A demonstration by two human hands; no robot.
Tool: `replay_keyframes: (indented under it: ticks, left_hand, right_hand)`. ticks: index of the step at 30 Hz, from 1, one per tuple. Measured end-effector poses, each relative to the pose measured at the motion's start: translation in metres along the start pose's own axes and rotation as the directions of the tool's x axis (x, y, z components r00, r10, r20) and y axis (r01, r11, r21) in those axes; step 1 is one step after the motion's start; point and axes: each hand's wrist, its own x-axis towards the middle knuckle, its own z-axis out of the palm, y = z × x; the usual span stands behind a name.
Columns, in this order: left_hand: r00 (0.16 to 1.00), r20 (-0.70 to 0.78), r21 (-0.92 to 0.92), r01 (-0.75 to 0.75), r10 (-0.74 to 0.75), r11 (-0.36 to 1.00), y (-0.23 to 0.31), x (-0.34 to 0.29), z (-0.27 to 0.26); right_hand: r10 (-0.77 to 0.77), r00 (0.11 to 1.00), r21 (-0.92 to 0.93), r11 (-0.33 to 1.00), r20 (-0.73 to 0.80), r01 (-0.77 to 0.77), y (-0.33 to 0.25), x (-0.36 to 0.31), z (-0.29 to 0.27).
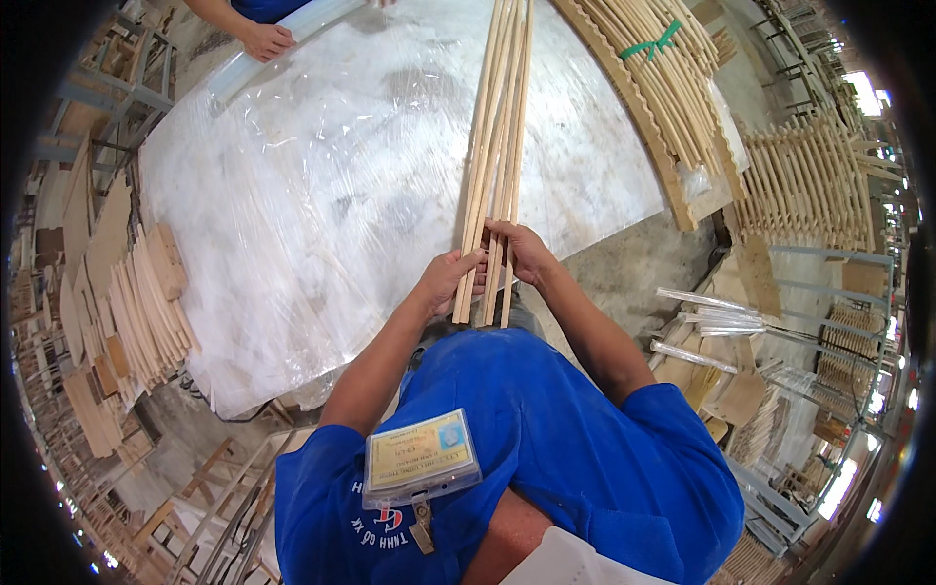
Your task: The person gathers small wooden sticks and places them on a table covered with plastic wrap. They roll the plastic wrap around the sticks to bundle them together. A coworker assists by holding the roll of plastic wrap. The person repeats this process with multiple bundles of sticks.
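Several long, thin wooden strips (499, 117) lie lengthwise over the table, their near ends reaching past its front edge toward my body. My left hand (456, 277) is closed round the strips on the left side, close to their near ends. On the right side, my right hand (521, 251) grips strips of the same bunch with its fingers curled over them. The strips fan slightly apart between my hands. Beneath them, the table (322, 234) is covered with clear, wrinkled plastic film.
At the table's right, curved slats (673, 97) tied with a green ribbon (651, 42) rest on a wavy-edged wooden frame (624, 83). A co-worker's hand (267, 42) is at the far left by a plastic roll (283, 44). Wooden boards (146, 302) stack at left; wrapped bundles (717, 320) lie right.
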Motion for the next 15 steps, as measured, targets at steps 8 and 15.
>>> replay_keyframes:
  ticks: [8, 15]
  left_hand:
    - [0.998, -0.057, -0.034, 0.007, -0.009, 0.999, 0.004, -0.006, 0.001]
    - [0.998, -0.045, 0.023, -0.033, 0.034, 0.999, 0.010, -0.011, -0.003]
  right_hand:
    - [-0.043, 0.996, 0.185, 0.982, 0.073, 0.029, 0.002, -0.002, -0.004]
    - [-0.019, 0.999, 0.164, 0.986, 0.051, 0.010, 0.003, -0.002, -0.004]
